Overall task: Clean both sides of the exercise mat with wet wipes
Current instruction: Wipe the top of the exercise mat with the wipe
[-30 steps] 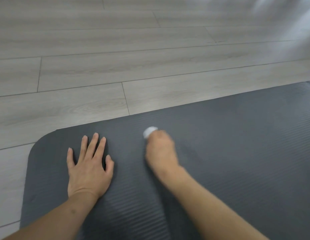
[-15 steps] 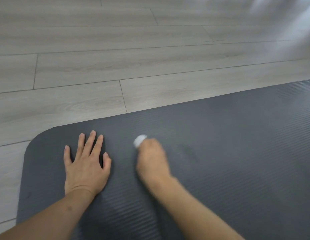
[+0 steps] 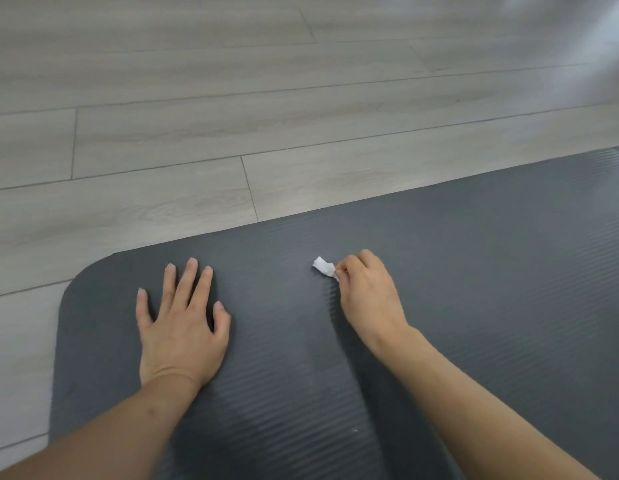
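A dark grey ribbed exercise mat (image 3: 491, 271) lies flat on the floor and fills the lower right of the view, its rounded corner at the left. My left hand (image 3: 181, 323) rests flat on the mat near that corner, fingers straight and spread. My right hand (image 3: 368, 292) is further right, fingers curled, pinching a small crumpled white wet wipe (image 3: 323, 266). The wipe sticks out from my fingertips and touches the mat's surface. Most of the wipe is hidden inside my fingers.
Light grey wood-plank floor (image 3: 231, 116) surrounds the mat on the far side and the left. The mat's far long edge runs diagonally up to the right edge of the view. A bright blurred patch shows at the top right corner.
My right hand with the wipe has slid to the right across the mat and now sits further from my left hand. My left hand stays pressed flat in the same spot.
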Motion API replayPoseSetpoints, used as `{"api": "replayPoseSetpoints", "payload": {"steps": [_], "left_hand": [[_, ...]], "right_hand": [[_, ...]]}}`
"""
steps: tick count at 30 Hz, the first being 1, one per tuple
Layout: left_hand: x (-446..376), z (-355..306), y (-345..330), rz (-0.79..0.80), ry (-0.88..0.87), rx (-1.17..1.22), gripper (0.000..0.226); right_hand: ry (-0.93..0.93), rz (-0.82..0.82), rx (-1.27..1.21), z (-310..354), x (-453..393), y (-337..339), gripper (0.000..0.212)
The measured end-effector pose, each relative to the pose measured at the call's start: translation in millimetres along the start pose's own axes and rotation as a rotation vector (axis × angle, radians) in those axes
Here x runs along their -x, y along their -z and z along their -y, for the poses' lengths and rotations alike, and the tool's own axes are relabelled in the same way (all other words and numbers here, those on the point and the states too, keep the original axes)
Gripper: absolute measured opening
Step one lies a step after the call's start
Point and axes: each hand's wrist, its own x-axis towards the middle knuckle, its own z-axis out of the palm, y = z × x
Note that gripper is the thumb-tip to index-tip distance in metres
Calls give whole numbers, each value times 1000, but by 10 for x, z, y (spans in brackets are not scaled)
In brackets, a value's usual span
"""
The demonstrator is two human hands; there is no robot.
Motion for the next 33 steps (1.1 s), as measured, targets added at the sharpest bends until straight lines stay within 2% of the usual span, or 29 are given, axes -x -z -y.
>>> {"api": "replayPoseSetpoints", "payload": {"steps": [8, 15, 17, 19, 22, 24, 25, 28, 30, 31, 33], "left_hand": [[7, 17, -1, -2, 2, -3, 72], [14, 11, 11, 0, -2, -3, 72], [8, 12, 0, -2, -5, -3, 71], [3, 17, -2, -9, -6, 9, 71], [13, 19, -3, -20, -5, 25, 71], [16, 20, 1, -20, -8, 27, 71], [18, 22, 1, -23, -11, 29, 71], [20, 25, -14, -31, -7, 30, 71], [15, 21, -19, -32, -5, 32, 71], [8, 17, -23, -29, -5, 30, 71], [8, 23, -23, -23, -2, 25, 69]], "right_hand": [[3, -87, -18, 75, 206, -45, 7], [-234, -152, -63, 342, 278, -182, 9], [-248, -155, -54, 496, 324, -244, 6], [-163, -135, -51, 724, 382, -351, 16], [102, -105, -21, 1053, 523, -431, 20], [248, -100, -7, 851, 444, -378, 15], [245, -99, 6, 616, 343, -300, 14], [-92, -146, 146, -394, -70, 150, 5], [-332, -179, 151, -908, -226, 432, 14], [-419, -216, 143, -980, -239, 452, 18], [-415, -252, 166, -597, -119, 291, 14]]}}
